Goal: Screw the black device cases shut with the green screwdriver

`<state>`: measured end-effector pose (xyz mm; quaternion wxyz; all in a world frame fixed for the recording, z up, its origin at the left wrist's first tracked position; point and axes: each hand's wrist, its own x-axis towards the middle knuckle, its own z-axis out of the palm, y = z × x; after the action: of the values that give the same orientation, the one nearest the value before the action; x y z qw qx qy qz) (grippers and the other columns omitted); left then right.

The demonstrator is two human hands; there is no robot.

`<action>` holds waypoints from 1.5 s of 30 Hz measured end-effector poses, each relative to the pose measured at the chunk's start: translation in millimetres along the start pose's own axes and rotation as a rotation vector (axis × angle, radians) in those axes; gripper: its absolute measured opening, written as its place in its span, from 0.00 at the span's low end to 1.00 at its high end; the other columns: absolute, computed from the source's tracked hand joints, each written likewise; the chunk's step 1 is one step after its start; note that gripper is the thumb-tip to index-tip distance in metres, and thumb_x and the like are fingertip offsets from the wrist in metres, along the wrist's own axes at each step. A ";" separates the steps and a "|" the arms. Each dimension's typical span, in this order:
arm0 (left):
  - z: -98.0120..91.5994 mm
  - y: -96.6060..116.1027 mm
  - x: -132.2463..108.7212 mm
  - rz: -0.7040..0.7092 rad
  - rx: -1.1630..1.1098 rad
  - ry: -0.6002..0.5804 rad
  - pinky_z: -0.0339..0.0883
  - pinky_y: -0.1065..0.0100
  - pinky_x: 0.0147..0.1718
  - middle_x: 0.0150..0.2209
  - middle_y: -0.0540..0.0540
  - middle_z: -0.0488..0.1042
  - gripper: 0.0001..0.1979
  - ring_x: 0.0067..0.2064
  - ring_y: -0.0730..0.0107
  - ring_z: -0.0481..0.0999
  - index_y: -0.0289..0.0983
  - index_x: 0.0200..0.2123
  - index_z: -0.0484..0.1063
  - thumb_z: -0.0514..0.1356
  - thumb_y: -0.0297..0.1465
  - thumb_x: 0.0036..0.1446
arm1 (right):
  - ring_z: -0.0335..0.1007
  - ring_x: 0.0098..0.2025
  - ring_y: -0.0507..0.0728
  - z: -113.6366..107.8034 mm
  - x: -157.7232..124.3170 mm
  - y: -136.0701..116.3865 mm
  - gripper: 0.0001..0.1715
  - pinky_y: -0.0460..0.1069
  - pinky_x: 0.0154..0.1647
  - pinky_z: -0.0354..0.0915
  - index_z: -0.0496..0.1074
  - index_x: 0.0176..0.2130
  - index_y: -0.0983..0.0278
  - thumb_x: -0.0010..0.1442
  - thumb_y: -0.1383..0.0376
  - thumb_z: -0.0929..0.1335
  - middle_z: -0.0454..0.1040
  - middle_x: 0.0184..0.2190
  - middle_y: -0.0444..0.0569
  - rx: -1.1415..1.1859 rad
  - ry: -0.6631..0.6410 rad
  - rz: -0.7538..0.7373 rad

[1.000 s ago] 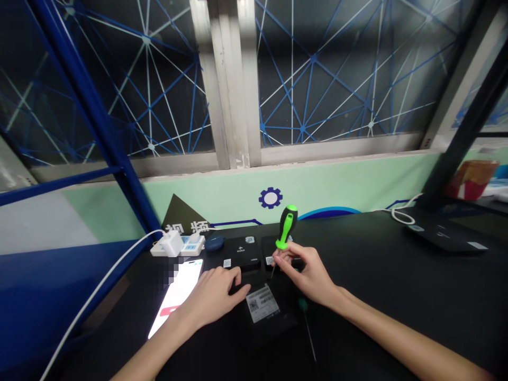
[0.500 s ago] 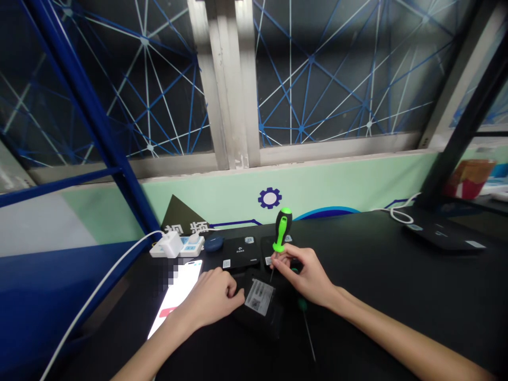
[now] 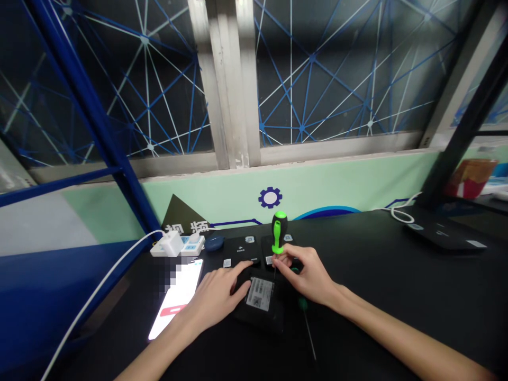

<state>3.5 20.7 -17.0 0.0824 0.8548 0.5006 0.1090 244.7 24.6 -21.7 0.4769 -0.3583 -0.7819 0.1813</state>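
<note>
Green-black screwdriver (image 3: 279,235) near upright, shaft down; black box (image 3: 260,302) flat, label up.

Vivid lime green flashing against black on the screwdriver handle (image 3: 279,233); beneath it, a black box (image 3: 260,318), nearly melting into the black worktop (image 3: 377,296), sports a whitish label (image 3: 260,294) with dark print and a chequered square code; over to the second screwdriver (image 3: 304,304), darker green at the handle, greyish along the shank; the phone (image 3: 180,293) glows white, a red bar slashing across it; white with pale blue on the power strip (image 3: 194,247); deep navy on the rounded case (image 3: 214,243); mint-green wall (image 3: 234,194), navy gear (image 3: 270,197), pale centre; and up top, dark window panes (image 3: 337,100), webbed in crossing blue and white lines!
</note>
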 end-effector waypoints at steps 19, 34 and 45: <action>7.5 -0.8 -0.2 0.178 0.147 0.231 0.64 0.54 0.51 0.52 0.44 0.71 0.17 0.52 0.54 0.70 0.43 0.54 0.69 0.56 0.39 0.64 | 0.66 0.25 0.52 0.6 0.9 5.0 0.07 0.46 0.29 0.63 0.69 0.31 0.62 0.63 0.69 0.66 0.71 0.24 0.43 -0.061 -0.029 -0.013; 20.1 -17.7 0.8 0.128 0.130 0.068 0.52 0.47 0.63 0.69 0.46 0.52 0.28 0.69 0.52 0.51 0.47 0.68 0.52 0.46 0.48 0.70 | 0.69 0.26 0.53 0.4 3.1 3.5 0.08 0.46 0.27 0.63 0.72 0.37 0.62 0.67 0.63 0.65 0.76 0.26 0.44 0.025 -0.022 0.064; 19.0 -16.3 0.7 0.128 0.125 0.069 0.54 0.46 0.62 0.69 0.46 0.53 0.27 0.68 0.50 0.53 0.47 0.67 0.54 0.46 0.48 0.69 | 0.73 0.28 0.54 2.7 2.9 8.3 0.11 0.48 0.29 0.65 0.75 0.38 0.63 0.67 0.60 0.66 0.80 0.29 0.47 0.123 -0.023 0.113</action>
<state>-4.8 28.7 -39.3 0.0044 0.8844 0.4532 0.1118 244.7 32.5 -26.4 0.4781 -0.3698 -0.7531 0.2599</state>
